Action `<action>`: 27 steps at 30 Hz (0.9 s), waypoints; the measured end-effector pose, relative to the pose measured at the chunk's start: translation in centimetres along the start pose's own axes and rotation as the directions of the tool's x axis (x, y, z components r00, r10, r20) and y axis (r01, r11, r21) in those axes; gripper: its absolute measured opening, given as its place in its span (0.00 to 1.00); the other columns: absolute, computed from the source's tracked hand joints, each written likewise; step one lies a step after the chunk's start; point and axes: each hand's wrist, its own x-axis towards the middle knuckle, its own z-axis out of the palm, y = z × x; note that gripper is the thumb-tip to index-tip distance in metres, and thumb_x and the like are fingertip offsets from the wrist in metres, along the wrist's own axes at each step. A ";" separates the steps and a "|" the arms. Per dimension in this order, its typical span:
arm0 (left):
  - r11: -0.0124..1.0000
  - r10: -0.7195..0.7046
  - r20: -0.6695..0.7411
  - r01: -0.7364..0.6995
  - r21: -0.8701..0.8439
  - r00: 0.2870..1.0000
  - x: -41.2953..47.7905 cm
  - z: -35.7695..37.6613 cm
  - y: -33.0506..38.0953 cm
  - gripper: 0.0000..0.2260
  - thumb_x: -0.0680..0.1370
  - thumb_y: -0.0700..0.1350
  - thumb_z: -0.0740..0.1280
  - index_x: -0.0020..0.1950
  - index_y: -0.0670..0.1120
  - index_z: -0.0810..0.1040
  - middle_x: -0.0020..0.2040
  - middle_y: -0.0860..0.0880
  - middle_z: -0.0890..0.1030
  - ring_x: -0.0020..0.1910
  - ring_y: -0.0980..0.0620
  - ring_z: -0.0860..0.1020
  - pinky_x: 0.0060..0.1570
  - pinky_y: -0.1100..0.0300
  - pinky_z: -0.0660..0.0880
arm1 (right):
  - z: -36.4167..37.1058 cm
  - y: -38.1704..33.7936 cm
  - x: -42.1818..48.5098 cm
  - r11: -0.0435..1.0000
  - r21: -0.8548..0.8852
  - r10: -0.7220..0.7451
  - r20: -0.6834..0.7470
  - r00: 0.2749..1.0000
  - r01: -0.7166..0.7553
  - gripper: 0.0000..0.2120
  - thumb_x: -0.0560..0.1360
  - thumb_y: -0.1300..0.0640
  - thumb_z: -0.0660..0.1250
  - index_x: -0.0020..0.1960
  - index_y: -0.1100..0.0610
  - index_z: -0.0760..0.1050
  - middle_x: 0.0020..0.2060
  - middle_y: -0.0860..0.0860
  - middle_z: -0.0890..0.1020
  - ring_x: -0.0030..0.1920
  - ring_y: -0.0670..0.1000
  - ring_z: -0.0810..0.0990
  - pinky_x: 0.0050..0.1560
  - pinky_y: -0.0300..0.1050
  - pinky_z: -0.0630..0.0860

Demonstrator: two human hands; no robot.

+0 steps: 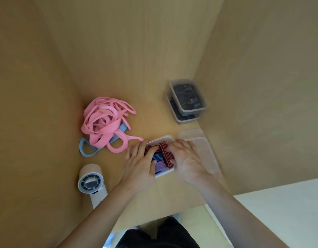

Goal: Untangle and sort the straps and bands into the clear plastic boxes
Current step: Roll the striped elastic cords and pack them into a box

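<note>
In the head view, the striped straps (pixel 159 155) are pressed into a clear box (pixel 163 173) on the desk (pixel 154 120) by the straight fingers of the left hand (pixel 139 160); one loop is pinched between thumb and curled fingers of the right hand (pixel 187 158). Tangled pink bands (pixel 104 122) are located left of the box, stacked boxes (pixel 187 101) behind it.

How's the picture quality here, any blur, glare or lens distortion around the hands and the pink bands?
Head view: motion blur smears the right hand, which holds the striped bands; the left hand is slightly sharper; the pink bands read clearly; light is soft and even, no harsh glare; the wide-angle lens bends the wooden walls.
</note>
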 end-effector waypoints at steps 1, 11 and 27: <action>1.000 -0.002 0.002 0.002 0.000 1.000 0.0 0.0 0.0 0.25 0.75 0.54 0.51 0.70 0.52 0.73 0.74 0.45 0.68 0.72 0.43 0.66 0.73 0.46 0.54 | 0.2 0.2 -0.2 0.999 0.038 -0.007 -0.018 1.000 0.007 0.20 0.74 0.62 0.67 0.64 0.51 0.74 0.68 0.44 0.75 0.76 0.52 0.62 0.76 0.50 0.53; 1.000 -0.004 -0.007 0.004 0.026 1.000 0.0 0.0 0.0 0.26 0.75 0.55 0.51 0.71 0.54 0.71 0.74 0.46 0.68 0.72 0.43 0.64 0.74 0.43 0.57 | 3.3 1.4 -4.7 0.905 0.417 0.287 -0.445 0.848 -0.087 0.16 0.69 0.64 0.62 0.54 0.55 0.79 0.56 0.49 0.79 0.58 0.54 0.76 0.61 0.51 0.75; 1.000 -0.015 0.015 0.015 0.004 1.000 0.0 0.3 -0.5 0.27 0.76 0.61 0.50 0.73 0.56 0.69 0.75 0.48 0.67 0.74 0.43 0.63 0.75 0.43 0.57 | 6.6 2.6 -6.1 0.821 0.009 0.543 -0.322 0.776 -0.571 0.08 0.70 0.52 0.74 0.44 0.56 0.82 0.50 0.53 0.76 0.55 0.57 0.74 0.61 0.55 0.70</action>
